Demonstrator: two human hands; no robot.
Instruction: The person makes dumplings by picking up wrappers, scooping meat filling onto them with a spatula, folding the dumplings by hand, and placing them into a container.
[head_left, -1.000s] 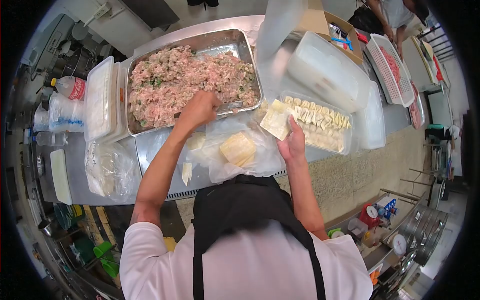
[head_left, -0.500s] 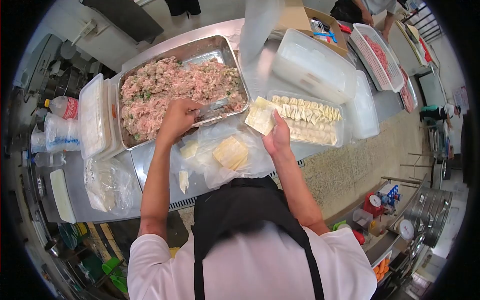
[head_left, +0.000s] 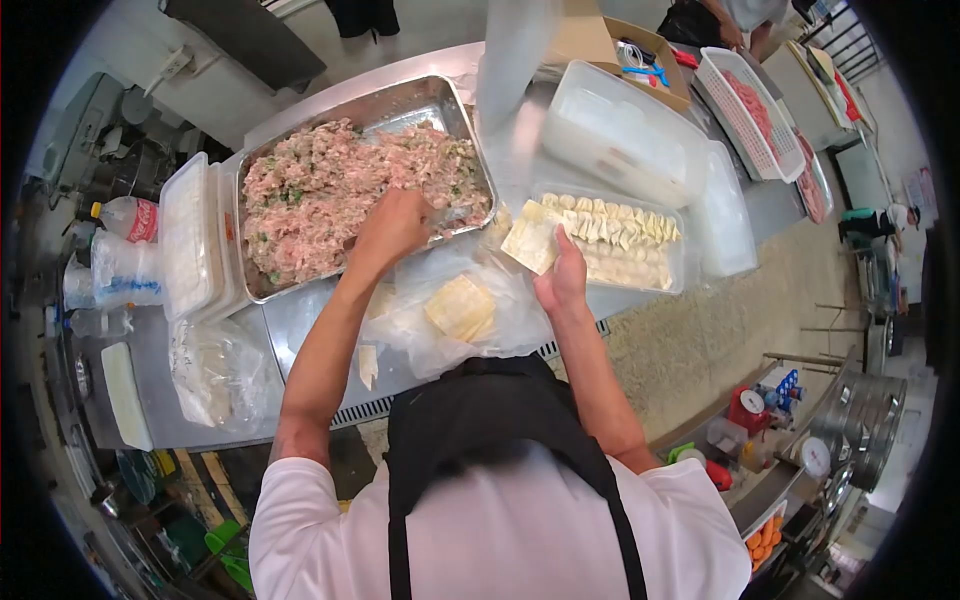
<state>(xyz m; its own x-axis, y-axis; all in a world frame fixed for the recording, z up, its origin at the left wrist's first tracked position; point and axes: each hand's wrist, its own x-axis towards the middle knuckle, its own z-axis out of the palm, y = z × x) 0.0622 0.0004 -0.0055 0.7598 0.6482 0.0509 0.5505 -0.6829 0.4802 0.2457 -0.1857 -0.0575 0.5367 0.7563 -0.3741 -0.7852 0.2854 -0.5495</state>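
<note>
My left hand (head_left: 394, 228) is closed around a flat metal spatula (head_left: 450, 214), whose blade lies at the near right edge of the meat filling (head_left: 340, 190) in a steel tray (head_left: 480, 160). Pale yellow square wrappers (head_left: 532, 236) rest in my right hand (head_left: 562, 275), the thumb on top. Just right of that hand, a clear plastic box (head_left: 683, 255) holds rows of folded dumplings (head_left: 620, 222). Between my forearms, a stack of wrappers (head_left: 461, 308) lies on a plastic sheet (head_left: 410, 345).
Stacked plastic boxes (head_left: 190, 240), a bottle (head_left: 127, 216) and a plastic bag (head_left: 215, 375) are at the left. Large translucent containers (head_left: 625, 130), a cardboard box (head_left: 660, 85) and a white basket (head_left: 755, 120) stand at the back right. Another person's hand (head_left: 730, 35) shows beyond.
The view has shifted. Since half a second ago, my left hand has moved right and slightly up over the tray's near side with the spatula. My right hand keeps hold of the wrappers.
</note>
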